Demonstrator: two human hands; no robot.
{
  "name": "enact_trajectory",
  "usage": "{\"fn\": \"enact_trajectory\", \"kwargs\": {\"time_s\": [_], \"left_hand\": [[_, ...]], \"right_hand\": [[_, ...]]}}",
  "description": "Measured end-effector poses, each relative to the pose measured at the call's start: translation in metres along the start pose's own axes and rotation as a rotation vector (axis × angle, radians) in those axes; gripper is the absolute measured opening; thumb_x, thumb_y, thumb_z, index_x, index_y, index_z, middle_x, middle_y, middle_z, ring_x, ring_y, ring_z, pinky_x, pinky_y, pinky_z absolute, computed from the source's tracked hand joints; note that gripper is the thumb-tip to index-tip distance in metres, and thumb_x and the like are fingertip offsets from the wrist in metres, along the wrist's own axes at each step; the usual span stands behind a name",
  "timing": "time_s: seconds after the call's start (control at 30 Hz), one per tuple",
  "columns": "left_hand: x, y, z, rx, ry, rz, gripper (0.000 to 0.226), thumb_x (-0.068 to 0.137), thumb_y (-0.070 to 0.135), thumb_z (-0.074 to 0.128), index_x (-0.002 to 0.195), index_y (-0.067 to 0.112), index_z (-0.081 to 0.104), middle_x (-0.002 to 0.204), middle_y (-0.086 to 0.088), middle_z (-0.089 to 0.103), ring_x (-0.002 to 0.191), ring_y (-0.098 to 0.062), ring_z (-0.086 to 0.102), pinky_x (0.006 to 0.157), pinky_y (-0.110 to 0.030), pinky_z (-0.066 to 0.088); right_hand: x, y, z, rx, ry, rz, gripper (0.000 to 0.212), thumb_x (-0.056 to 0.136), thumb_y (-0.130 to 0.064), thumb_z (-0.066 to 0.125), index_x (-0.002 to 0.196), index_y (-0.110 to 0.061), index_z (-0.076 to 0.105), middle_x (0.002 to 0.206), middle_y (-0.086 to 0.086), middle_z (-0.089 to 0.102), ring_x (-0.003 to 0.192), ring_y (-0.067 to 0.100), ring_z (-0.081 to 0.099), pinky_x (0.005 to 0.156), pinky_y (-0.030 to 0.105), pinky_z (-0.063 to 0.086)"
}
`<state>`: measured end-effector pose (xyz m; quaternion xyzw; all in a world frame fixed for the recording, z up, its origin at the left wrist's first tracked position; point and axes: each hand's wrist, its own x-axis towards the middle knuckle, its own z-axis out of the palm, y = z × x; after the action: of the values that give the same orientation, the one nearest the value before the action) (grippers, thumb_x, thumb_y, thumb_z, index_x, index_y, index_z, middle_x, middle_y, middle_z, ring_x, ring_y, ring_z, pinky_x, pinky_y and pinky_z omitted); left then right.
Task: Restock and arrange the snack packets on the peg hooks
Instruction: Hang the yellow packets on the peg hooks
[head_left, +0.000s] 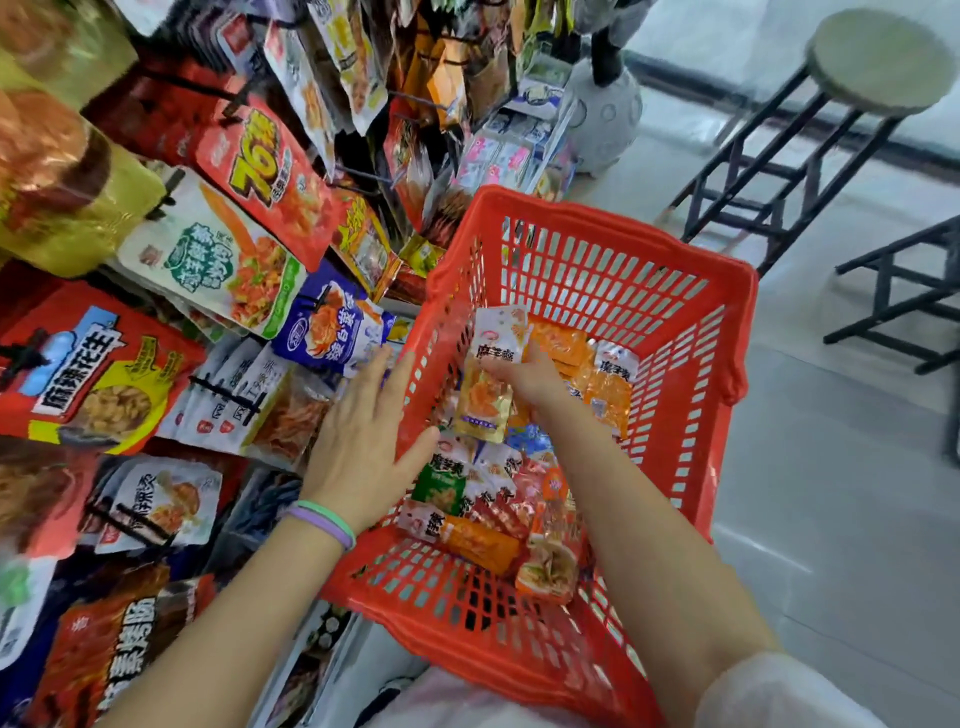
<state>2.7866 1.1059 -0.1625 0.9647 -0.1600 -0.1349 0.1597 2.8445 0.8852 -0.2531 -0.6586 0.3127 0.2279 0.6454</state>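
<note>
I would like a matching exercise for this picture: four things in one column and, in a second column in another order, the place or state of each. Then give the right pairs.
Things
1. left hand
2. right hand
3. red basket
4. round stool

Places or states
A. stands on the floor, beyond the basket
B. open, against the basket's outer wall
C. holds loose snack packets inside
D. inside the basket, holding a white and gold packet

Pairs: 1-B, 2-D, 3-C, 4-A

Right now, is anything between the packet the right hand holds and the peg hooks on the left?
Yes. The red basket's left wall and the open left hand resting on its rim lie between the gold-and-white packet, pinched by the right hand, and the peg rack.
</note>
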Motion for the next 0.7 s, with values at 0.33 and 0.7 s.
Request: {"fn": "enact_trajectory", "kwargs": {"time_s": [0.33, 0.7], "left_hand": [[0.005, -0.002, 0.003, -0.011, 0.021, 0.016, 0.079, 0.097, 0.064, 0.031, 0.163, 0.026, 0.013, 0.168, -0.008, 0.021, 0.151, -0.035, 0.028, 0.113, -0.053, 0.037], [0.005, 0.0, 0.001, 0.0, -0.017, -0.006, 0.081, 0.097, 0.067, 0.027, 0.163, 0.021, 0.019, 0.166, -0.011, 0.027, 0.149, -0.038, 0.031, 0.114, -0.055, 0.036]], "right_hand": [[0.066, -0.02, -0.051, -0.897, 0.079, -0.15, 0.085, 0.074, -0.053, 0.083, 0.145, -0.017, 0.052, 0.151, 0.009, 0.043, 0.138, 0.032, 0.041, 0.116, 0.043, 0.037], [0.064, -0.015, -0.034, -1.272, 0.133, -0.045, 0.122, 0.063, -0.08, 0.072, 0.152, -0.007, 0.031, 0.159, 0.018, 0.024, 0.149, 0.036, 0.02, 0.119, 0.054, 0.022]]}}
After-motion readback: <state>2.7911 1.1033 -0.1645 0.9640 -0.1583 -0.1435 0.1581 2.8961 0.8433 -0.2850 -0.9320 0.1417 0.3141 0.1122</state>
